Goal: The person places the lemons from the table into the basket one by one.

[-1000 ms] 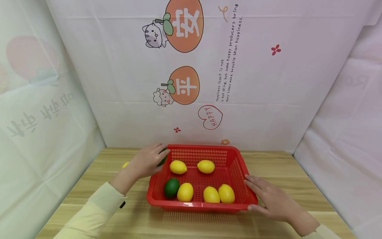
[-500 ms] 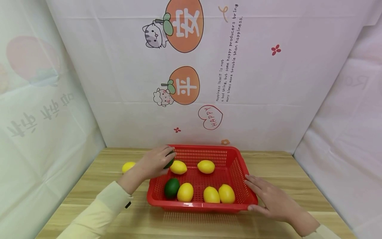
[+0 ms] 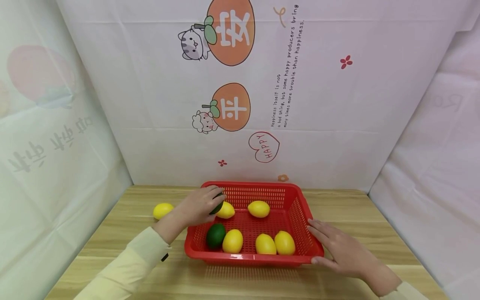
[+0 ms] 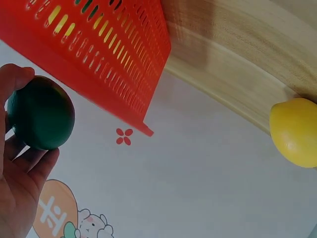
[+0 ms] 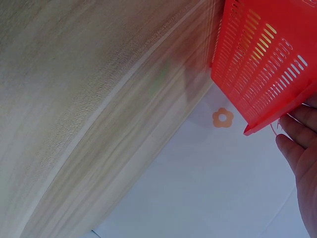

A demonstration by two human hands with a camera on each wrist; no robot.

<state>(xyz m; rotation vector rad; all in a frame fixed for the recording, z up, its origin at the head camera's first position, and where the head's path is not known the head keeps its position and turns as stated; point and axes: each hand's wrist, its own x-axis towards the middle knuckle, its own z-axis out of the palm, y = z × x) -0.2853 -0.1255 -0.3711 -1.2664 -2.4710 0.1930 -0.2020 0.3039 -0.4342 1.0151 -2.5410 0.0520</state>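
Note:
My left hand [image 3: 198,204] holds a smooth, rounded dark green fruit [image 4: 42,113] between thumb and fingers. It hangs over the left part of the red basket [image 3: 255,258] and partly covers a lemon [image 3: 227,210] lying inside. A similar green fruit [image 3: 216,236] rests at the basket's front left, beside another lemon [image 3: 233,241]. More lemons lie at the back and front right of the basket. My right hand [image 3: 341,252] rests against the basket's right rim, fingers extended along its outer side and thumb near the front corner.
One lemon [image 3: 163,211] lies on the wooden table [image 3: 123,233], left of the basket and behind my left wrist. A printed white cloth [image 3: 318,146] rises behind the table's back edge, and white cloth closes off both sides.
My left hand has moved right with the green fruit, from the basket's left rim to over its inside. The lemon on the table has come into fuller view. The right hand stays put.

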